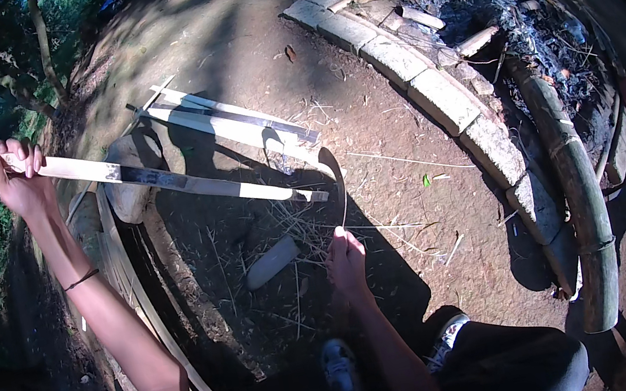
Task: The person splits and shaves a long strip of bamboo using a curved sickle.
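My left hand [22, 175] is raised at the far left, its fingers wrapped round a long, flat split bamboo strip [185, 182]. The strip slants down to the right, and its far end hangs above the ground near the middle. Low in the middle, my right hand [347, 261] is closed on the lower end of a thin, dark, curved piece [340, 178]. Whether that is a blade or a sliver of bamboo I cannot tell. Its upper part stands just right of the strip's end, with a small gap between them.
More split bamboo strips [225, 123] lie beyond, by a rounded pale block [129, 186]. Shavings [298, 227] and a short wood piece [273, 262] litter the ground. Right, a curved block border [437, 94] rings ashes [551, 28]; a thick bamboo pole [583, 206] leans across it.
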`<state>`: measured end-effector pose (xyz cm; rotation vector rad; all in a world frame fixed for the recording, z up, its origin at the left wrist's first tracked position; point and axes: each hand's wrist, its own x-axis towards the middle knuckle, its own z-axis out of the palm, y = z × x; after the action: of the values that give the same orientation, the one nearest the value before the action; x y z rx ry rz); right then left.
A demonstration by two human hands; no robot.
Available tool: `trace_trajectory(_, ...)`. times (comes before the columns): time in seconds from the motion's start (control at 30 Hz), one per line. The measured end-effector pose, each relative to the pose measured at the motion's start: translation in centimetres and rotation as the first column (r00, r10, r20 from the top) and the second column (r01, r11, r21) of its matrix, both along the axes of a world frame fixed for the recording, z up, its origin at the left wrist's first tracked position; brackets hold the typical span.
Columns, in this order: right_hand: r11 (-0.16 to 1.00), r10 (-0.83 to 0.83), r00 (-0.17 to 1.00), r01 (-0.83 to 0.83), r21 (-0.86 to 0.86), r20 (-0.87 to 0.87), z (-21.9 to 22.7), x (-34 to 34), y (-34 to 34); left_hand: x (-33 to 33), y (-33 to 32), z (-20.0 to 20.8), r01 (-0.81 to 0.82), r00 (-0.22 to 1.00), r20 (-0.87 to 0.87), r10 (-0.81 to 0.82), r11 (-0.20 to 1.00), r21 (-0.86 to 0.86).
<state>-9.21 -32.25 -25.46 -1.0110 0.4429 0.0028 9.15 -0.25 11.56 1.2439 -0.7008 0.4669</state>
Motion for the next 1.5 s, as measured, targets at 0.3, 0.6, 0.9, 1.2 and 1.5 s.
trace_trajectory(0.3, 0.999, 0.026, 0.995, -0.028, -0.016, -0.098, 0.5, 1.0, -1.9, -2.6, 1.6, -0.9, -0.101, 0.995, 0.006, 0.101, 0.995, -0.027)
trace_trajectory(0.6, 0.863, 0.312, 0.909, -0.151, -0.482, 0.275, 4.0, -0.9, 3.9, -7.8, 0.6, 3.3, -0.239, 0.968, 0.079, 0.240, 0.971, -0.020)
trace_trajectory(0.9, 0.918, 0.374, 0.899, -0.324, -0.228, 0.229, 8.6, -3.8, 8.1, -13.9, 0.2, 6.3, -0.580, 0.814, 0.018, 0.581, 0.814, -0.030)
trace_trajectory(1.2, 0.901, 0.418, 0.884, -0.374, -0.221, 0.208, 8.2, -6.3, 9.5, -15.3, -0.3, 5.0, -0.727, 0.683, 0.029, 0.730, 0.684, -0.066)
trace_trajectory(1.5, 0.874, 0.468, 0.856, -0.411, -0.261, 0.221, 9.5, -6.2, 10.1, -17.6, 3.3, 7.6, -0.910, 0.399, 0.145, 0.905, 0.410, -0.055)
